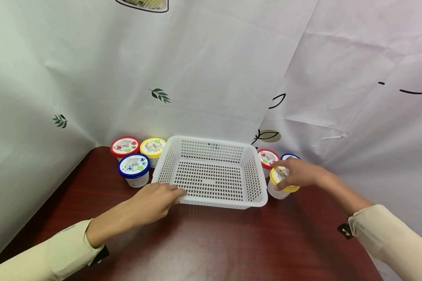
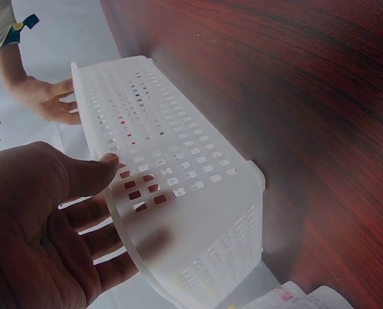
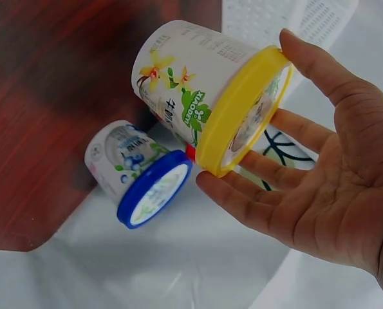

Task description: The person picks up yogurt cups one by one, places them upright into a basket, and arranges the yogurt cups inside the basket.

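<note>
A white perforated plastic basket (image 1: 221,202) stands on the table against the backdrop. My left hand (image 1: 158,201) grips its near left rim, with the thumb (image 2: 94,174) on the outer wall and the fingers over the inner side. To the right of the basket, my right hand (image 1: 300,174) holds a white tub with a yellow lid (image 3: 204,84) by the lid's edge, thumb on one side and fingers on the other. Behind that tub are a red-lidded tub (image 1: 268,157) and a blue-lidded tub (image 3: 136,170), the latter partly covered by the hand in the head view.
Left of the basket sit three more tubs, with red (image 1: 125,146), yellow (image 1: 152,147) and blue (image 1: 134,165) lids. The dark red wooden table (image 1: 211,246) extends toward me. A pale printed cloth (image 1: 211,78) hangs behind and beside it.
</note>
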